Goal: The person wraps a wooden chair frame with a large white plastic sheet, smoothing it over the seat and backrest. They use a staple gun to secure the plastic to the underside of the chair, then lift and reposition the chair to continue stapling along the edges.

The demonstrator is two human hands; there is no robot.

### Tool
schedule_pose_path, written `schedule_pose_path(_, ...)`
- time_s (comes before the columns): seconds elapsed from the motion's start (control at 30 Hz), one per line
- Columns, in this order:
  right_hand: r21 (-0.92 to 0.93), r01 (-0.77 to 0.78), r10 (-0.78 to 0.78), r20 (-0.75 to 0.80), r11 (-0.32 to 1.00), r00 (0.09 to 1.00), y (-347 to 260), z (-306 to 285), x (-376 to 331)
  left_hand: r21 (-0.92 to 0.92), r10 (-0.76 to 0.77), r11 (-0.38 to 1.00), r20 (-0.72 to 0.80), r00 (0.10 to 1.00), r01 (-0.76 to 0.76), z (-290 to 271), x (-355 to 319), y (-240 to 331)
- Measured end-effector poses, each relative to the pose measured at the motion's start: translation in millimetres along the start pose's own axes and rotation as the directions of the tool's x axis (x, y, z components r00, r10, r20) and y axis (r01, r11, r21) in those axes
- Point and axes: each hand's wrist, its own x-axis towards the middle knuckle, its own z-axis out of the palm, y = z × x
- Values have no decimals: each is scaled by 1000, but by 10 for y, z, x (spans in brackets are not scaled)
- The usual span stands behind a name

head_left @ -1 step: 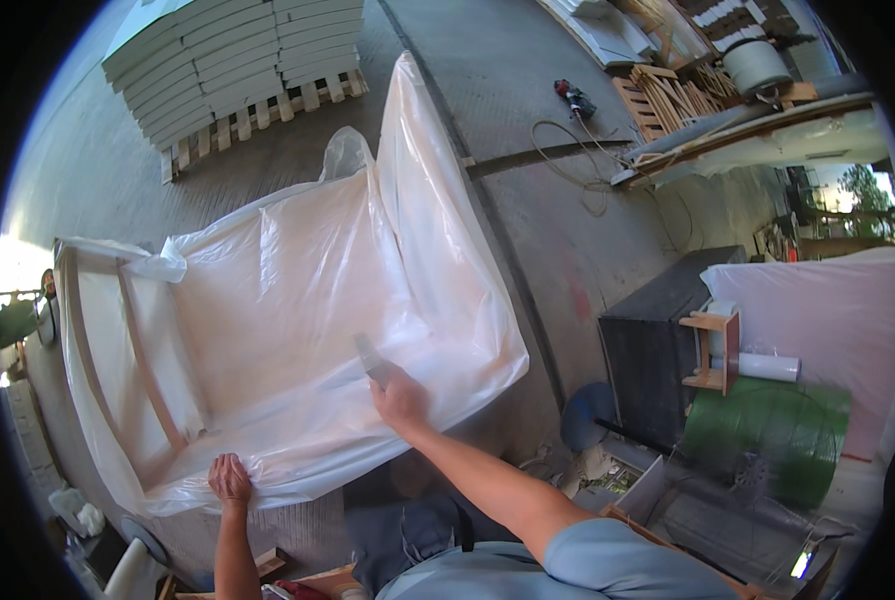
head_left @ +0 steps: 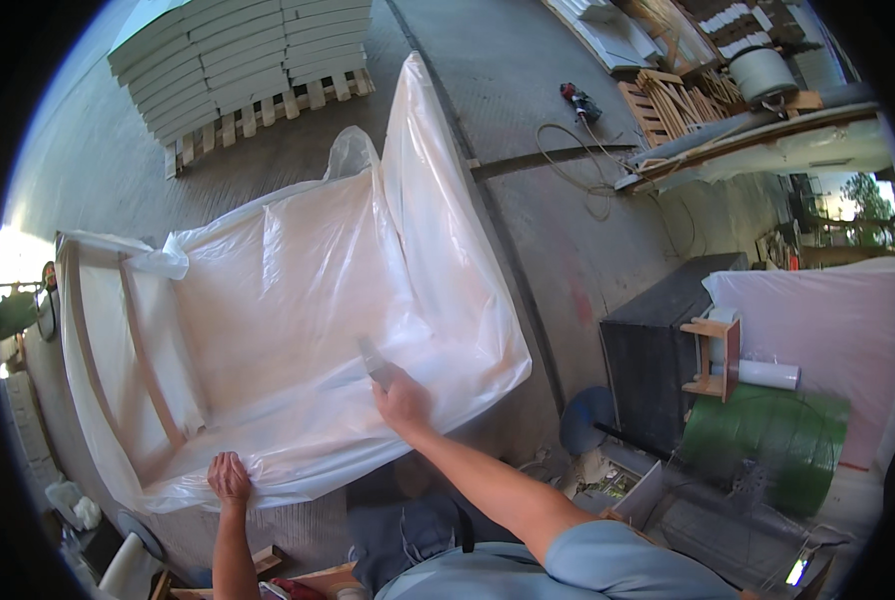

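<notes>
- Wrapping step under way: translucent plastic sheet [head_left: 298,300] draped over a pale wooden frame [head_left: 138,360], loose and wrinkled.
- Left hand [head_left: 230,477] pinches the sheet's near edge, fingers curled shut on a gathered fold; frame rail lies just beyond the fingertips.
- Right hand [head_left: 400,398] closed round a small grey tool [head_left: 373,360], pressed onto the sheet; tool tip points away from the fingers. Kind of tool unclear.
- Judgement: next move calls for pulling slack taut with the left-hand fingers while the tool fixes or trims near the right-hand edge.
</notes>
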Motion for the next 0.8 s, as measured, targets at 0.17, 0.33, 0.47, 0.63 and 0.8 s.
schedule_pose_path(0.17,-30,-18,19,42,999,999,-14,12,-13,-61,-36,998,-18,999,35,-74,46,30)
schedule_pose_path(0.33,-66,-32,38,95,997,995,-38,22,-32,-92,-68,993,12,998,68,-130,54,38)
schedule_pose_path(0.47,26,-25,24,30,999,999,-108,5,-46,-121,-95,988,44,995,99,-195,91,37)
schedule_pose_path(0.63,65,-115,102,171,991,980,-144,-25,45,-132,-252,947,254,934,291,-304,320,88)
schedule_pose_path(0.8,148,-265,199,355,953,913,-54,-20,386,-194,-331,842,550,766,503,65,1020,240)
